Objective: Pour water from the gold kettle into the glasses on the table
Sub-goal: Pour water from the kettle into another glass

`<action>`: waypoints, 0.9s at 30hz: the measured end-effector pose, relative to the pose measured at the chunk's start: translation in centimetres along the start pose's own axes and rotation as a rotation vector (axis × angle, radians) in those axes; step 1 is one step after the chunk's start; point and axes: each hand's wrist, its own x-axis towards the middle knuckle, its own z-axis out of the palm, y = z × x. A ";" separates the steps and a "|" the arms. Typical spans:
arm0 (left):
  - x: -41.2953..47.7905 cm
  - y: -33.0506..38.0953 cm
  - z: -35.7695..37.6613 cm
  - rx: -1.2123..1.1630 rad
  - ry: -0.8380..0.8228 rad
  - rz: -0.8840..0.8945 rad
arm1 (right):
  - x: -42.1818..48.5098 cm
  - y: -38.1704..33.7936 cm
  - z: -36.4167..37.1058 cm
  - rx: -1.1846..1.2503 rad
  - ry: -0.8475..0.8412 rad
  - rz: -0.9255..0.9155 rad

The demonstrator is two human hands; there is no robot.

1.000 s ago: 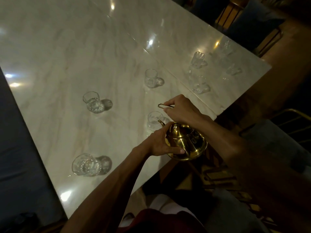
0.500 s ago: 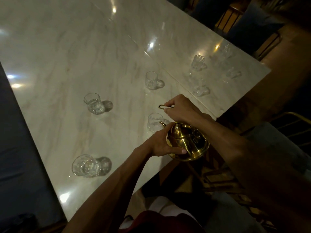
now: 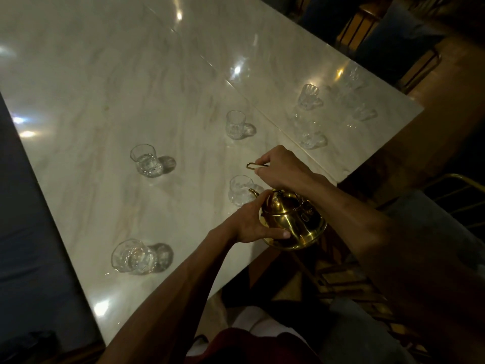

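Observation:
The gold kettle (image 3: 295,222) hangs tilted at the table's near edge, its spout over a clear glass (image 3: 240,191) that holds some water. My right hand (image 3: 282,168) grips the kettle's thin wire handle from above. My left hand (image 3: 256,223) cups the kettle's left side, thumb across its belly. Several more glasses stand on the white marble table (image 3: 105,74): one near the front left (image 3: 132,256), one at mid left (image 3: 145,160), one behind the kettle (image 3: 236,124), and others at the far right (image 3: 309,97).
The table's right corner ends near dark chairs (image 3: 388,43) with gold frames. A gold-framed chair (image 3: 462,195) stands to my right over a wooden floor. A dark blue surface (image 3: 29,232) runs along the table's left side.
The kettle and both hands have stayed almost still over the near glass; the view has shifted only slightly.

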 end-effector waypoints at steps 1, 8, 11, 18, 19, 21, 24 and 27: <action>0.0 0.0 0.0 -0.002 -0.001 -0.004 | 0.0 0.0 0.0 -0.001 -0.002 0.001; 0.1 0.3 0.1 -0.001 -0.003 -0.007 | 0.0 0.2 -0.2 0.001 -0.008 0.006; 0.3 0.3 0.2 0.010 -0.002 -0.008 | 0.0 0.3 -0.3 0.004 -0.008 0.003; 0.6 0.6 0.5 0.010 0.005 -0.006 | 0.0 0.6 -0.6 0.006 -0.005 0.008; 0.7 0.6 0.5 0.012 0.005 -0.005 | 0.1 0.6 -0.7 0.007 -0.003 0.008; 0.8 0.8 0.5 0.016 0.005 -0.005 | 0.1 0.7 -0.8 0.004 -0.003 0.003; 0.9 0.9 0.6 0.019 0.009 -0.009 | 0.1 0.9 -1.0 0.009 -0.011 -0.008; 1.0 0.9 0.7 0.031 0.019 -0.015 | 0.1 1.1 -1.1 0.028 -0.011 -0.021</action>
